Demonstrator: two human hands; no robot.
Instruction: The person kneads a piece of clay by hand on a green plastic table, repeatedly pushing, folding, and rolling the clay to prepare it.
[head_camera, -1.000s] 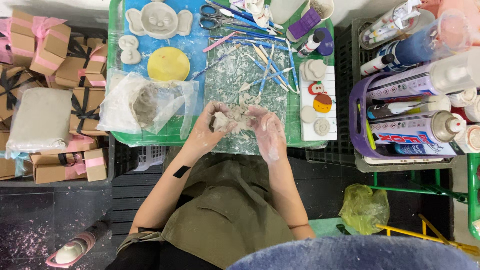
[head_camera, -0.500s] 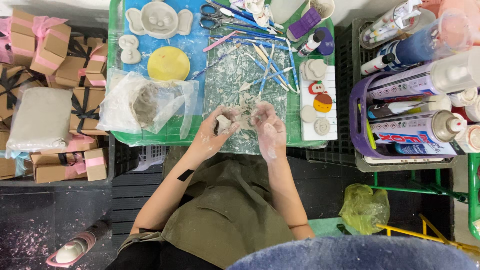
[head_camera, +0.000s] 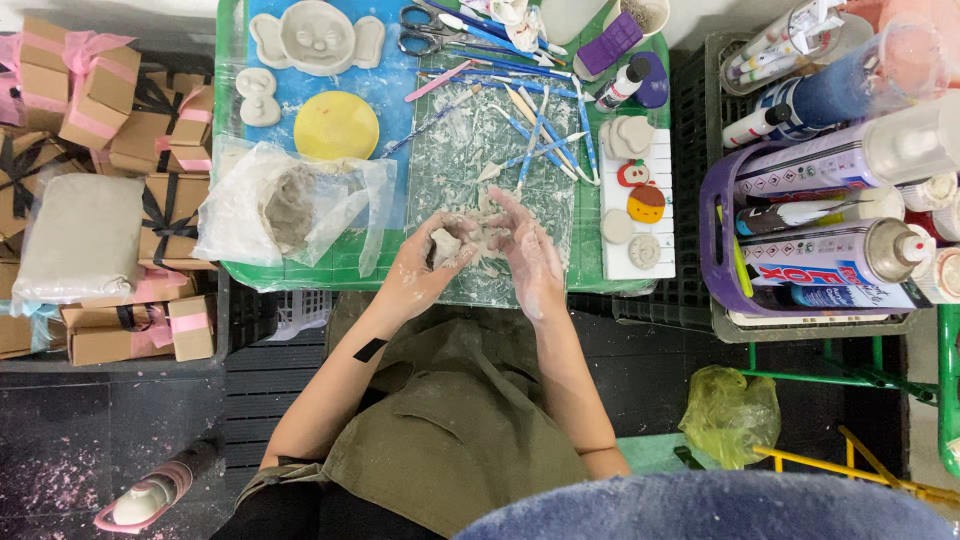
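A plastic bag (head_camera: 300, 205) held grey clay; the left hand (head_camera: 425, 262) cupped a roundish clay lump (head_camera: 443, 243), the right hand (head_camera: 530, 250) lay open beside it.

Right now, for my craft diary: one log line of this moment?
left hand: cups grey clay lump | right hand: open beside it | green mat

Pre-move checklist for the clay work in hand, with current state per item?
1. Clay lump gripped in left hand: ok.
2. Right hand beside the lump, fingers open; whether it touches: cannot tell.
3. Hands clean: not ok, both smeared with clay.
4. Clear sheet under the hands free of debris: not ok, clay scraps scattered.
5. Modelling tools lying just beyond the hands: ok.
6. Spare clay in plastic bag at the left, bag sealed: cannot tell.
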